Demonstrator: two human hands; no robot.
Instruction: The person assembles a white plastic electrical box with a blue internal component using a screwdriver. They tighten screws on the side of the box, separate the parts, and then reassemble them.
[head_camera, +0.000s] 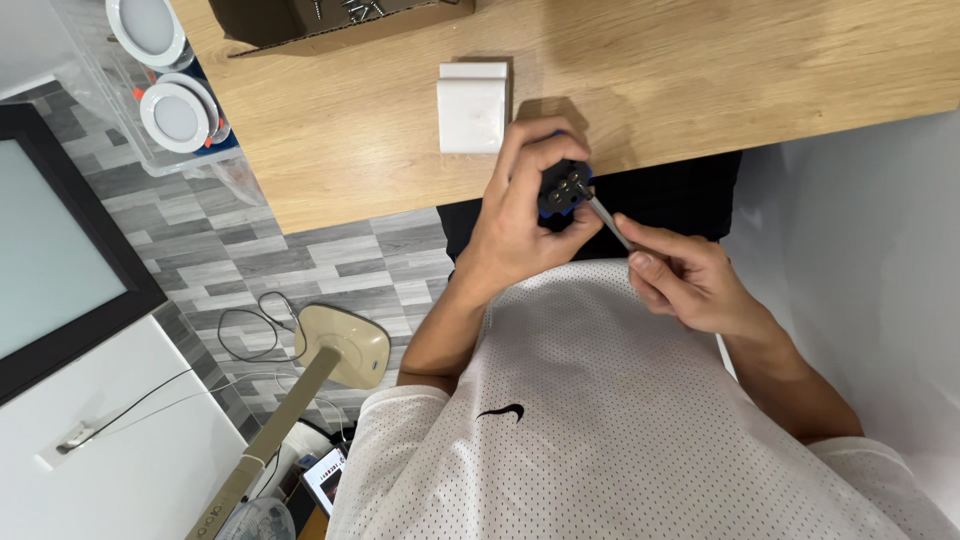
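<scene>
- We see our left hand (520, 215) closed around a small dark blue and black socket part (562, 188), its grip tight about the body, with the face and its brass terminals turned up toward us.
- Our right hand (690, 280) pinches a slim metal screwdriver (607, 219) between thumb and fingers; its tip touches one of the terminals on the part.
- The part is held in the air just off the near edge of the wooden bench (700, 70), above our lap.
- On the bench, just beyond the left hand, lies a white square switch plate (472, 112).
- Further back stands an open cardboard box (300, 25) with screws in it.
- Off the bench's left end, a clear bin (120, 140) holds round white downlights (177, 116).
- A beige lamp base (345, 345) sits on the grey floor.
</scene>
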